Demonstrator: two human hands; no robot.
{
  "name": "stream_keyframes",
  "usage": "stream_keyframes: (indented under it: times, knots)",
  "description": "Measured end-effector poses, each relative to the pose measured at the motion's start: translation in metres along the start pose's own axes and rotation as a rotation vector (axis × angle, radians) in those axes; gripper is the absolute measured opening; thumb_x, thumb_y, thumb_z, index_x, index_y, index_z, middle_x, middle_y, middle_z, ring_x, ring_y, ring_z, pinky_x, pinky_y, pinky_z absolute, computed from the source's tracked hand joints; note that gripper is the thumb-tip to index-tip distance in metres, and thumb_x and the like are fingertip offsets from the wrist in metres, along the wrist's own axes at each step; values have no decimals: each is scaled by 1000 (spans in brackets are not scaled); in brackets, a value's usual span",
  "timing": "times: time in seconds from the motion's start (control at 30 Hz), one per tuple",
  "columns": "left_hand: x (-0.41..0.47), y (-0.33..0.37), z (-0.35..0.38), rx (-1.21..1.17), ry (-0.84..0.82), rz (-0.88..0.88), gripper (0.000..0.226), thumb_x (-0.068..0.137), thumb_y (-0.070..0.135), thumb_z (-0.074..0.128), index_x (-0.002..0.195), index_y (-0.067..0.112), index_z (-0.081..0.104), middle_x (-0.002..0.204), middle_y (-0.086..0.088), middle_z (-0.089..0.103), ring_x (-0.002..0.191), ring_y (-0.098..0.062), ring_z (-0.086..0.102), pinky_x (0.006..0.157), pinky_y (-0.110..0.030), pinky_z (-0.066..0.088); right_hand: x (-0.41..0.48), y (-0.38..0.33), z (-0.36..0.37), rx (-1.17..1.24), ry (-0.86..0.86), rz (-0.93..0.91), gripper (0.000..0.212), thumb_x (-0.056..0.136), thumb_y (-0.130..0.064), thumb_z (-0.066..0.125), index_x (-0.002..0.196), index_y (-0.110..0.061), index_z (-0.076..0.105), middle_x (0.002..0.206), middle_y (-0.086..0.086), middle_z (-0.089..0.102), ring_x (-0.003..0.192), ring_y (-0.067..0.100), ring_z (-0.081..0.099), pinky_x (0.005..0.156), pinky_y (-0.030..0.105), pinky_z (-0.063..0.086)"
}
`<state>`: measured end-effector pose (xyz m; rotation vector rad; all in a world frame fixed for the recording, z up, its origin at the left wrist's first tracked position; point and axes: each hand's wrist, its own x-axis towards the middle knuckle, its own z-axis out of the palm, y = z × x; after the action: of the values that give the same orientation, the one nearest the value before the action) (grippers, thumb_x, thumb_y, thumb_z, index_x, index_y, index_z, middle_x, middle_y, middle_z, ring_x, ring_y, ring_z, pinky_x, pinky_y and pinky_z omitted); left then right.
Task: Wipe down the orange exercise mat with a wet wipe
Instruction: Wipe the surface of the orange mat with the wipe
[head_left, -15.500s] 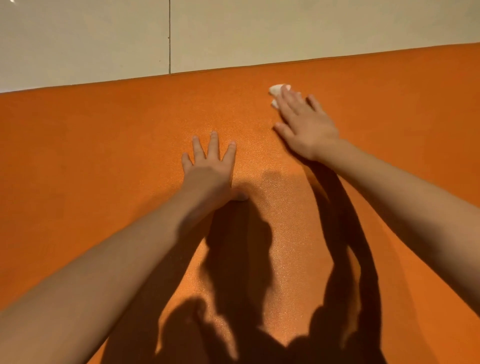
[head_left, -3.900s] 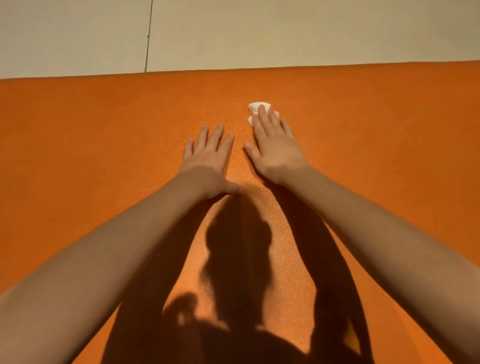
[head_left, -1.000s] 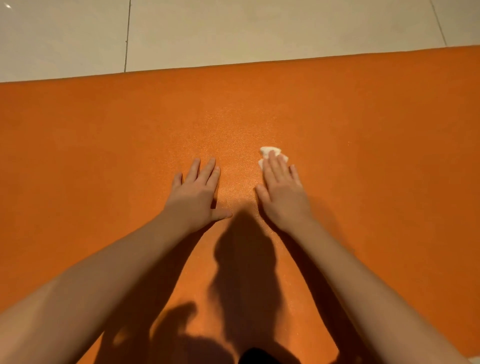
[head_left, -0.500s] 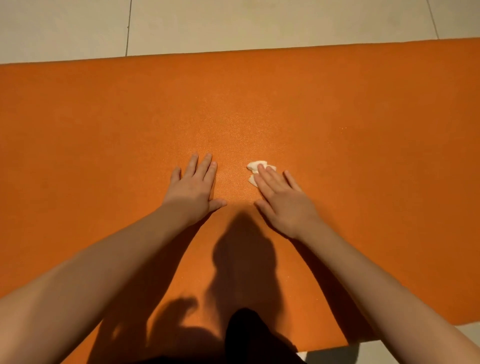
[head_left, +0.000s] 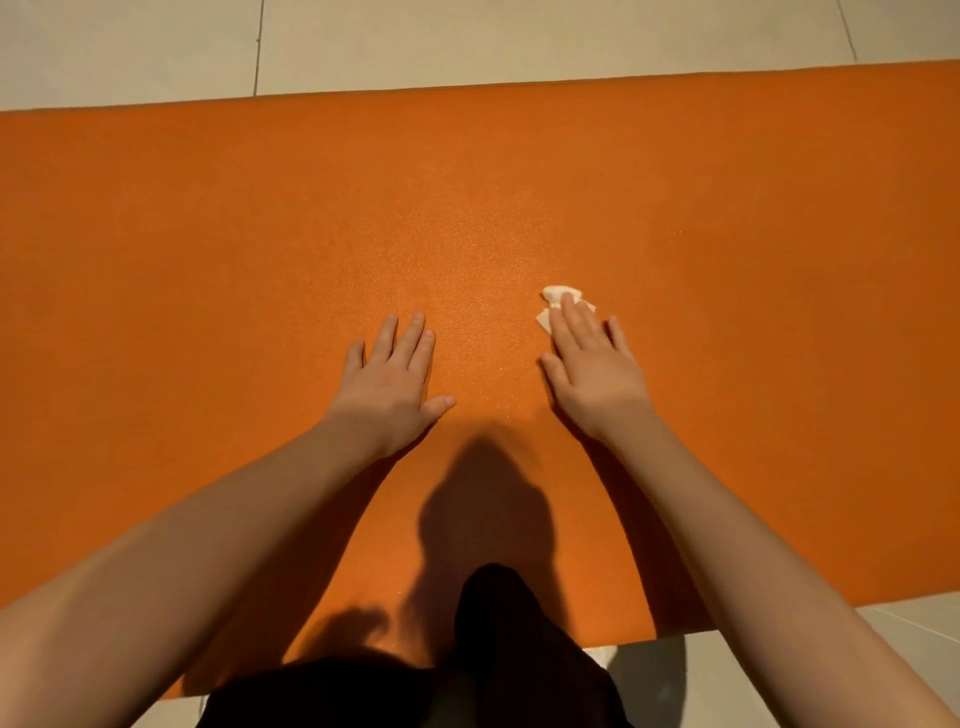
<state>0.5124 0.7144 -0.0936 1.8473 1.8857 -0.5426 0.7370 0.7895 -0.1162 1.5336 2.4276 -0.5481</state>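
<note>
The orange exercise mat lies flat on the floor and fills most of the head view. My right hand presses a small crumpled white wet wipe onto the mat with straight fingers; most of the wipe is hidden under them. My left hand rests flat on the mat, palm down, fingers straight, a hand's width to the left of the right one. It holds nothing.
Pale floor tiles lie beyond the mat's far edge and at the near right corner. Dark clothing on my legs sits at the mat's near edge, with my shadow across the mat.
My right hand has slid the wipe to the right, away from my left hand. My left hand has stayed planted. The view has pulled back, showing more of the mat's near edge.
</note>
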Motion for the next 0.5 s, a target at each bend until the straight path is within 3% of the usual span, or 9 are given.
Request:
stream_keyframes:
  times: [0.07, 0.23, 0.4, 0.5]
  knots:
    - [-5, 3, 3, -7, -4, -3, 80, 99, 60, 25, 155, 16, -11, 161, -1, -23, 148, -24, -22, 121, -50, 0, -4, -12, -1, 46, -25, 56, 62, 105, -42, 21, 156, -15, -3, 163, 2, -14, 150, 15, -13, 119, 35, -12]
    - [-10, 7, 9, -28, 7, -19, 75, 101, 56, 23, 156, 16, -9, 162, -1, -22, 149, -24, -20, 121, -51, 2, -33, -28, 5, -2, -114, -215, 62, 105, -42, 22, 156, -17, -2, 163, -2, -13, 149, 11, -12, 118, 32, -13]
    - [-19, 10, 13, -78, 0, -14, 78, 99, 60, 21, 155, 16, -10, 162, 0, -22, 148, -22, -22, 121, -51, -3, -24, -7, 1, 26, -61, -5, 59, 106, -39, 20, 157, -15, 0, 163, 0, -11, 150, 13, -10, 119, 34, -11]
    - [-25, 11, 16, -126, 2, -19, 82, 97, 64, 22, 156, 16, -9, 161, 0, -22, 148, -21, -22, 120, -50, -6, -38, -27, 7, 86, -107, -29, 62, 106, -40, 21, 156, -14, -5, 162, 0, -15, 149, 14, -14, 119, 33, -11]
